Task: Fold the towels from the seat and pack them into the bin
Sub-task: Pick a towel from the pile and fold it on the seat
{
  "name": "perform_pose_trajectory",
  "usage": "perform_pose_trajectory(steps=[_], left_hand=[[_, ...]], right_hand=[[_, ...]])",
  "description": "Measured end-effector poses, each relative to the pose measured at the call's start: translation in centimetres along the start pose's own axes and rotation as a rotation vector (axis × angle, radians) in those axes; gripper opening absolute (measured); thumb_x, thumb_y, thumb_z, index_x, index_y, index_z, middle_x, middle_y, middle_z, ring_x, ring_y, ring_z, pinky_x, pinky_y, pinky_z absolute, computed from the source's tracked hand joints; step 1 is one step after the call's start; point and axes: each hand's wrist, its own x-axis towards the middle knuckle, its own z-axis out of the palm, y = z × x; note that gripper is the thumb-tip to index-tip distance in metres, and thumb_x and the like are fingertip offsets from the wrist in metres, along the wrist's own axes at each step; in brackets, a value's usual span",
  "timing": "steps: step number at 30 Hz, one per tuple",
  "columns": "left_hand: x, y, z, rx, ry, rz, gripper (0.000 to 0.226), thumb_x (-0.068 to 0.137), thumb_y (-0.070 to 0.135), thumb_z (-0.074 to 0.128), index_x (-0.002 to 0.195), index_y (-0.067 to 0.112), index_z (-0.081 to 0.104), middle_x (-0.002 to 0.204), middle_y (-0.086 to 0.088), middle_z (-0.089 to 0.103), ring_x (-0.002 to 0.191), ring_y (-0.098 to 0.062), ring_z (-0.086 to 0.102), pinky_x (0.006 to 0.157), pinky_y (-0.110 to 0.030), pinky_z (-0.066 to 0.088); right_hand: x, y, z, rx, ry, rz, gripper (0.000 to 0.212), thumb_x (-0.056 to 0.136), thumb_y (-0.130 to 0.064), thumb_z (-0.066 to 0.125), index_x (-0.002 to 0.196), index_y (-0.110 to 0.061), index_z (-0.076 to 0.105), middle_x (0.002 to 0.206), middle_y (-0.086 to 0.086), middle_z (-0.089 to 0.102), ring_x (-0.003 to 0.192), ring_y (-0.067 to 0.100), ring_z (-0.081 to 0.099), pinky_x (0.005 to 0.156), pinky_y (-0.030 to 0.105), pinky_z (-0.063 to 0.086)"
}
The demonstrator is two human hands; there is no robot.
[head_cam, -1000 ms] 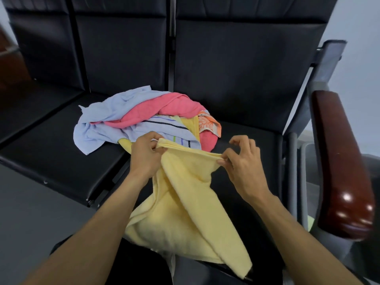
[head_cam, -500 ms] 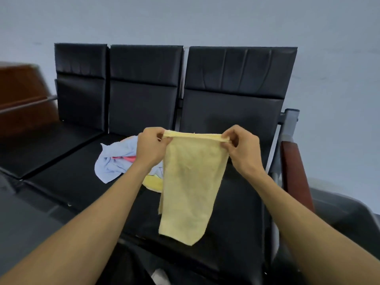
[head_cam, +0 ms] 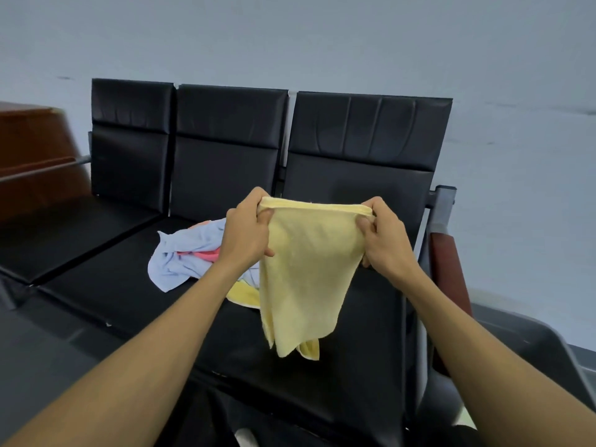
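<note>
A: What is the person holding?

B: A pale yellow terry towel, hanging in the air over the right-hand seat of the black padded three-seat bench. The left hand pinches one top corner between thumb and curled fingers, and the right hand pinches the other, so the top hem runs taut between them

A: How will it handle?

B: Soft and light, I judge. It droops straight down, with no stiffness, and the lower end bunches into loose folds. It looks already doubled, since a second layer peeks out at the bottom. Terry is not slippery, so a pinch should hold it

A: Where should it be taken hold of?

B: At the corners along the hem, as now; gripping mid-cloth would probably let it sag and lose the edges

A: And the rest?

B: A crumpled heap of light blue and pink towels lies on the middle seat, behind the left forearm. I see nothing I can name as the bin
</note>
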Motion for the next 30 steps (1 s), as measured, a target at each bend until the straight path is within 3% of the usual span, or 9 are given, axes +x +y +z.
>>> perform_pose_trajectory(steps=[3,7,11,14,18,22,25,28,30], left_hand=[[-0.2,-0.1,0.5,0.048,0.044,0.035,0.011,0.098,0.006,0.045,0.089,0.005,0.05,0.07,-0.011,0.047,0.06,-0.015,0.035,0.049,-0.019,0.031],[-0.1,-2.4,2.6,0.016,0.015,-0.078,0.024,0.101,0.015,0.049,0.079,0.003,0.049,0.063,-0.001,0.043,0.056,-0.013,0.033,0.052,-0.025,0.028],[-1.4,-7.0,5.9,0.112,-0.131,-0.162,0.036,0.101,0.019,0.052,0.066,0.009,0.05,0.06,0.002,0.05,0.058,-0.015,0.042,0.055,-0.031,0.029],[-2.8,-11.1,8.6,0.161,-0.233,-0.201,0.031,0.098,0.019,0.059,0.07,0.004,0.061,0.066,0.001,0.06,0.067,-0.017,0.05,0.06,-0.034,0.034],[-3.7,-15.3,11.7,0.136,-0.28,-0.324,0.03,0.098,0.019,0.057,0.077,-0.002,0.056,0.071,-0.009,0.057,0.065,-0.02,0.053,0.06,-0.032,0.037],[-4.0,-18.0,14.4,0.067,-0.394,-0.526,0.024,0.105,0.03,0.045,0.115,0.01,0.056,0.107,-0.009,0.062,0.059,-0.019,0.072,0.055,-0.03,0.047],[-3.8,-18.8,15.9,0.023,-0.418,-0.54,0.042,0.104,0.037,0.046,0.101,-0.004,0.055,0.101,-0.01,0.065,0.073,-0.017,0.071,0.072,-0.037,0.059],[-3.3,-18.3,16.5,-0.072,-0.312,-0.588,0.067,0.099,0.059,0.042,0.077,-0.004,0.052,0.076,-0.008,0.054,0.068,-0.022,0.051,0.06,-0.028,0.045],[-3.0,-18.2,16.4,-0.092,-0.24,-0.609,0.066,0.098,0.059,0.045,0.078,-0.002,0.062,0.077,0.0,0.066,0.069,-0.017,0.055,0.065,-0.03,0.044]], right_hand=[[-0.2,0.3,0.0,0.008,0.116,-0.001,0.01,0.1,-0.011,0.046,0.094,-0.012,0.055,0.075,-0.003,0.056,0.059,0.002,0.045,0.054,0.018,0.04],[-0.6,2.7,0.9,0.035,0.151,0.074,0.008,0.101,-0.017,0.053,0.095,-0.014,0.059,0.078,-0.002,0.06,0.064,0.007,0.049,0.06,0.022,0.042],[-2.0,8.4,3.2,-0.003,0.149,0.192,0.006,0.1,-0.021,0.056,0.099,-0.018,0.062,0.084,-0.002,0.068,0.075,0.012,0.062,0.065,0.027,0.048],[-3.5,13.7,5.2,-0.12,0.096,0.255,0.01,0.1,-0.026,0.058,0.101,-0.021,0.067,0.084,-0.012,0.068,0.077,0.005,0.062,0.063,0.026,0.044],[-4.8,18.4,7.2,-0.073,0.057,0.366,0.023,0.098,-0.027,0.062,0.076,-0.022,0.067,0.059,-0.008,0.064,0.05,0.007,0.056,0.052,0.028,0.044],[-5.2,21.5,9.0,0.02,0.021,0.467,0.027,0.102,-0.026,0.056,0.077,-0.016,0.06,0.063,0.002,0.065,0.05,0.015,0.068,0.056,0.04,0.057],[-5.0,23.4,10.0,0.025,0.003,0.509,0.032,0.101,-0.03,0.054,0.072,-0.017,0.056,0.066,0.002,0.064,0.066,0.025,0.072,0.066,0.047,0.059],[-4.5,24.0,10.6,0.099,0.047,0.525,0.051,0.1,-0.05,0.046,0.073,-0.009,0.06,0.076,0.011,0.067,0.077,0.031,0.068,0.073,0.048,0.056],[-4.4,24.1,11.0,0.238,0.101,0.569,0.054,0.099,-0.054,0.044,0.074,-0.013,0.066,0.077,0.006,0.071,0.079,0.025,0.07,0.076,0.045,0.058]])
